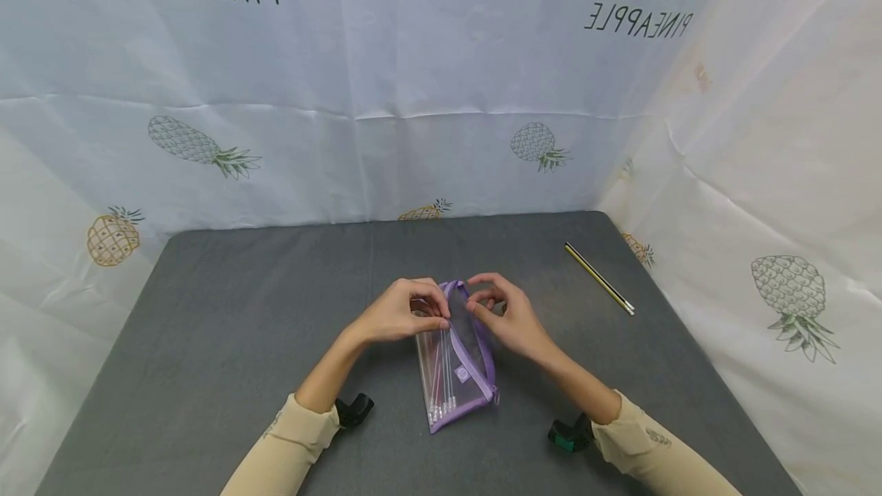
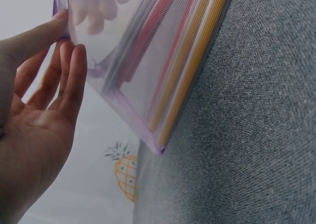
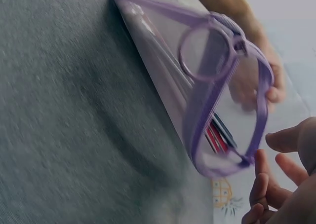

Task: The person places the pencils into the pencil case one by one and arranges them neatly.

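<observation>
A see-through pencil pouch (image 1: 465, 362) with purple edging stands partly raised above the table, its zip side spread apart. Several pencils (image 2: 190, 61), red, yellow and grey, lie inside along its lower side. My left hand (image 1: 406, 311) pinches the pouch's rim between thumb and fingers, also seen in the left wrist view. Across the opening is my right hand (image 1: 508, 318), its thumb and fingers apart. In the right wrist view its fingertips (image 3: 260, 160) come up to the purple rim, perhaps touching it. A round zip ring (image 3: 181, 54) hangs at the near end.
Two yellow-and-black pencils (image 1: 599, 279) lie side by side at the right of the dark grey table (image 1: 262, 312). White cloth (image 1: 441, 60) printed with pineapples hangs behind and along the sides. Black devices (image 1: 354, 410) sit at both wrists.
</observation>
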`<action>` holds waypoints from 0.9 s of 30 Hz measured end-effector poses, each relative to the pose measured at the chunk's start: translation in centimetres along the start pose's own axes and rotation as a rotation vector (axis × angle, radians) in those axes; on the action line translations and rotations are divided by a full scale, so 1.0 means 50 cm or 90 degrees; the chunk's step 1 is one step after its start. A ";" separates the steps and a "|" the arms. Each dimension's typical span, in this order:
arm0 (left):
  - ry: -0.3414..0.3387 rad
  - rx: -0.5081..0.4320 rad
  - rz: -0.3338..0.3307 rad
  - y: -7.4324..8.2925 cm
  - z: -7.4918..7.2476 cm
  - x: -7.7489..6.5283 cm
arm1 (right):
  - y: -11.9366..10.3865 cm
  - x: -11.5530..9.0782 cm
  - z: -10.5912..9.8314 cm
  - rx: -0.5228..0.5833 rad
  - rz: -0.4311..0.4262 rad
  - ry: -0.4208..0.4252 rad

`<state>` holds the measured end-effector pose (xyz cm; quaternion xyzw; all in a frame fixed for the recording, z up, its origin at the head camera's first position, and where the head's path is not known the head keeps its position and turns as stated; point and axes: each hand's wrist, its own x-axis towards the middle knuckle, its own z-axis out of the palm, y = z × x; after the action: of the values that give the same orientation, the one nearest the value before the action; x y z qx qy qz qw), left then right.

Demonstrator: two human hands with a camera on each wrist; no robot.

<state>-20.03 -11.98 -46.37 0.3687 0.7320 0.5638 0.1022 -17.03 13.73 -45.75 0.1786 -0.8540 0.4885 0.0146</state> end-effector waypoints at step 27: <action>0.003 0.002 -0.006 -0.001 0.003 0.000 | 0.230 0.063 -0.255 -0.238 0.140 0.218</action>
<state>-19.97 -11.88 -46.48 0.3638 0.7349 0.5630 0.1029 -25.56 28.81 -47.98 -0.0062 -0.9287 0.3438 0.1388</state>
